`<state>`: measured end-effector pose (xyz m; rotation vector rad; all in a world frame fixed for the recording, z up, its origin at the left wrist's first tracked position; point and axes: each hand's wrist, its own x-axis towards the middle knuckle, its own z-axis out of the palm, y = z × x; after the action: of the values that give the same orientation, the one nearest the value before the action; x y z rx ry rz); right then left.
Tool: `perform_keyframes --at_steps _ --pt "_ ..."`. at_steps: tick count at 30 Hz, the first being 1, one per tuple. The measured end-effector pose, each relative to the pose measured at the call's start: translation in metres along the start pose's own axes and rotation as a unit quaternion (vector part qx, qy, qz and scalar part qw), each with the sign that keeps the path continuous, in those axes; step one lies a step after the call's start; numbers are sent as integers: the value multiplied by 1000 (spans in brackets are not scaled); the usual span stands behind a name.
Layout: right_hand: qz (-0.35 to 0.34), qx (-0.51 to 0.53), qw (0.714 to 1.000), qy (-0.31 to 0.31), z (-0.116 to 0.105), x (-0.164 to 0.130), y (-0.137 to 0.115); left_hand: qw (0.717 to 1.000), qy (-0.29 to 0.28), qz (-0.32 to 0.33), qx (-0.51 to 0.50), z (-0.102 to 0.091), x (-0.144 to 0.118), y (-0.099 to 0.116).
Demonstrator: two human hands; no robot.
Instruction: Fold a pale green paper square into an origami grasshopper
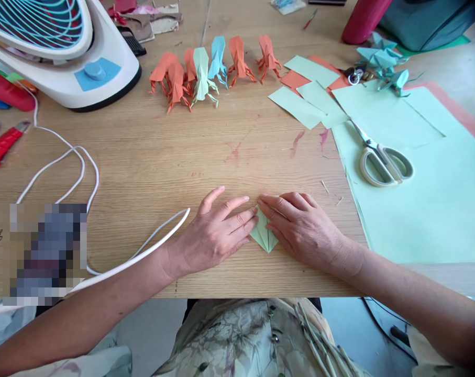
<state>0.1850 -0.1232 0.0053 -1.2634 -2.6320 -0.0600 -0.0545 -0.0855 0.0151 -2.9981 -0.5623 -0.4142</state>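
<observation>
A small folded piece of green paper (264,235) is pressed flat on the wooden table (151,162), close to the near edge at 6 o'clock. It is held down between the left hand (213,233) and the right hand (304,228); both are laid flat with fingers stretched, neither one clenched. For a clean crease, the fingertips should probably be slid firmly along the fold while the point is kept aligned. Bare wood is left open toward 12 o'clock, up to the row of finished paper figures (211,70). At 3 o'clock scissors (382,162) lie on large green sheets (426,209). At 9 o'clock a white cable (80,167) is looped, near the left wrist.
</observation>
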Motion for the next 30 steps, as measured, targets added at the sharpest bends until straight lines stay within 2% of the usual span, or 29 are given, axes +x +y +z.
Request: perform_keyframes --at_steps 6,15,22,30 --pt "0 -2 1000 3 0 0 -1 999 -11 26 43 -1 2 1" --pt "-14 4 1000 19 -4 0 1 1000 -18 -5 7 -1 -3 1" --pt "62 46 997 21 -8 4 -8 999 -34 2 28 -2 -9 5" --pt "72 23 997 -1 -6 4 -12 999 -37 -20 -16 -4 -13 -2"
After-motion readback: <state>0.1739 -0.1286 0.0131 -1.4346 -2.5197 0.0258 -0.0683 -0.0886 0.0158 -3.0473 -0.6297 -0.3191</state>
